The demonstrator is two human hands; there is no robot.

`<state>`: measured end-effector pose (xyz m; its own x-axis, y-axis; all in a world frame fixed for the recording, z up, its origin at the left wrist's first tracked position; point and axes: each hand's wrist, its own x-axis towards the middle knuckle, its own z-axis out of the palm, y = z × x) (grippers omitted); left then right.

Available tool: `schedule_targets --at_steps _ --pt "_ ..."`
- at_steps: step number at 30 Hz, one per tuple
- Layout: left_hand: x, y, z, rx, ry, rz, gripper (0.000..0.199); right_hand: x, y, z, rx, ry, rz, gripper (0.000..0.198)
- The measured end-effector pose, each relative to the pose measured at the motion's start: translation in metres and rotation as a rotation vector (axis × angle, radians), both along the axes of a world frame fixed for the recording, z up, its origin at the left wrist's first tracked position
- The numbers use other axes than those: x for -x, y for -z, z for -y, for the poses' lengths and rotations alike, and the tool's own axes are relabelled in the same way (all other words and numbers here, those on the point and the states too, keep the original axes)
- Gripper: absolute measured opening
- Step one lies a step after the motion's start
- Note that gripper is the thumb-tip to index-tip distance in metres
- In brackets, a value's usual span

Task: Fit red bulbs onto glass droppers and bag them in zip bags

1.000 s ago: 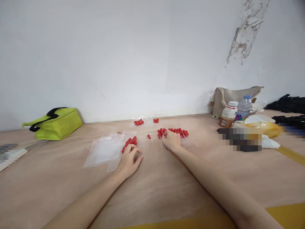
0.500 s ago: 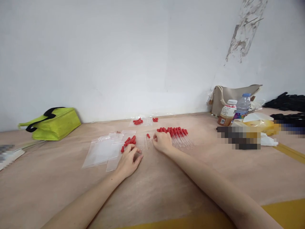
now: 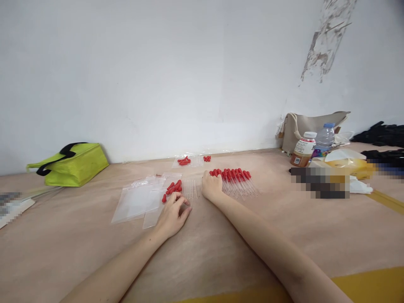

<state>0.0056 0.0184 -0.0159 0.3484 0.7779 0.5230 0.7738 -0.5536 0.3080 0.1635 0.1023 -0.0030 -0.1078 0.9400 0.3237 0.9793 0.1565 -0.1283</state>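
My right hand [image 3: 212, 186] is closed at the left end of a row of glass droppers [image 3: 236, 179] with red rubber bulbs. Its fingertips point away and are mostly hidden; a single dropper that lay beside them has gone from view into this hand. My left hand [image 3: 174, 213] rests on the table, thumb and fingers loosely curled and apart, with nothing seen in it. Just beyond its fingers lie loose red bulbs [image 3: 173, 188] on a clear plastic bag. Several bare glass tubes [image 3: 190, 188] lie side by side between the hands.
Flat clear zip bags [image 3: 135, 204] lie left of the bulbs. Near the wall are another bag [image 3: 197, 161] and more red bulbs [image 3: 184, 161]. A lime-green bag [image 3: 75, 166] stands far left. At right are bottles [image 3: 304, 149], a beige bag [image 3: 292, 126] and a yellow packet [image 3: 353, 166].
The single red-bulbed dropper beside my right fingers is no longer visible at its spot. My right hand has turned slightly toward the row. My left hand stays almost still; the view has shifted a little.
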Motion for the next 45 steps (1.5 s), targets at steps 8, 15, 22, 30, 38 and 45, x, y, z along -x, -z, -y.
schedule_targets --at_steps 8,15,22,30,38,45 --pt "-0.002 -0.002 0.002 0.009 -0.001 -0.006 0.005 -0.007 -0.003 0.001 -0.04 0.038 -0.04 0.025" --pt "0.006 -0.013 -0.002 -0.179 -0.271 -0.034 0.008 0.017 -0.006 0.002 0.03 -0.054 -0.071 0.02" --pt "0.048 -0.017 -0.023 -0.001 -0.498 0.046 0.019 0.032 -0.003 -0.005 0.11 -0.014 -0.101 0.025" --pt "0.057 -0.011 -0.028 0.087 -0.458 0.012 0.013 0.002 -0.009 0.026 -0.017 -0.054 -0.088 0.03" --pt "0.038 -0.037 -0.009 0.066 -0.299 0.051 0.024 -0.095 0.015 0.073 -0.374 -0.439 -0.105 0.026" --pt "-0.04 -0.014 0.025 0.27 0.13 0.188 0.017 -0.107 0.013 0.094 -0.372 -0.576 -0.281 0.021"
